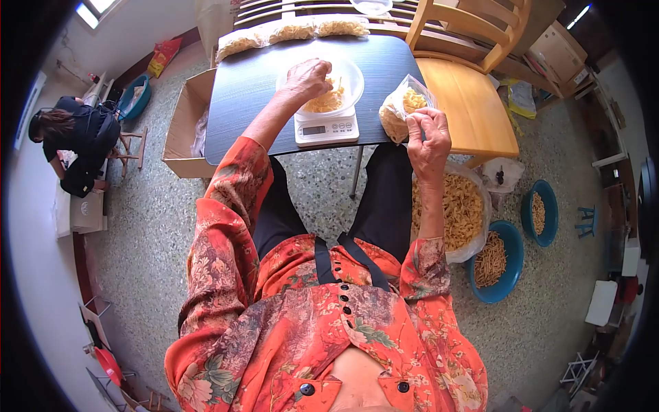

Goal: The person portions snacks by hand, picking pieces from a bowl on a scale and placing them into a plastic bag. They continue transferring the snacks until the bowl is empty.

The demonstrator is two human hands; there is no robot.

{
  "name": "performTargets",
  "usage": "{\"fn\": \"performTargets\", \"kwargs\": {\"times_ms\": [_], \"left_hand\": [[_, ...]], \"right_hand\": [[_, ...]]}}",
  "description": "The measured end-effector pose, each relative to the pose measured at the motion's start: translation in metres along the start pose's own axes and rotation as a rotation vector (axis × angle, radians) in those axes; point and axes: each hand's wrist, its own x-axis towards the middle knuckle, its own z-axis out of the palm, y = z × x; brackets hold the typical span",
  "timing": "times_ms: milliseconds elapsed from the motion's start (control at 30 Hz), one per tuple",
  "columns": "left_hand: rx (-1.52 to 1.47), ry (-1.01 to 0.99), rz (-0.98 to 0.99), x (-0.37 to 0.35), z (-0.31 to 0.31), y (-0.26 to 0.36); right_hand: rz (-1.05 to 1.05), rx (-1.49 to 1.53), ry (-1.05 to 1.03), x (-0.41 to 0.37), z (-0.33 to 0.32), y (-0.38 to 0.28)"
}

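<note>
Over a white plastic bowl (355,81), my left hand (310,77) has its fingers bent together above yellow dried pieces (324,101); what lies between the fingertips is hidden. The bowl rests on a white digital scale (327,129) near the front edge of the dark table (240,103). Farther right, my right hand (428,137) pinches the rim of a clear plastic bag (393,117) with similar yellow pieces inside. The bag sits at the table's front right corner.
Filled bags (292,32) line the table's far edge. A cardboard box (185,127) stands left, a wooden chair (467,103) right. On the floor at right are a large open bag (461,209) and blue basins (515,264). A person (79,134) sits far left.
</note>
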Motion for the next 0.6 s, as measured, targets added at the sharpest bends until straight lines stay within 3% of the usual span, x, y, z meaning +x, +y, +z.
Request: {"fn": "performTargets", "kwargs": {"times_ms": [133,367,567,600], "left_hand": [[0.001,-0.066,-0.022,0.002,0.001,-0.002],[-0.129,0.234,0.188,0.003,-0.002,-0.023],[-0.945,0.230,-0.051,0.002,-0.018,-0.042],[-0.943,0.232,-0.049,0.004,-0.018,-0.044]], "right_hand": [[-0.001,0.002,0.002,0.000,0.000,0.001],[-0.017,-0.006,0.011,0.001,0.001,0.003],[-0.013,-0.014,-0.003,0.000,0.003,0.004],[-0.014,-0.012,0.000,0.001,0.003,0.004]]}}
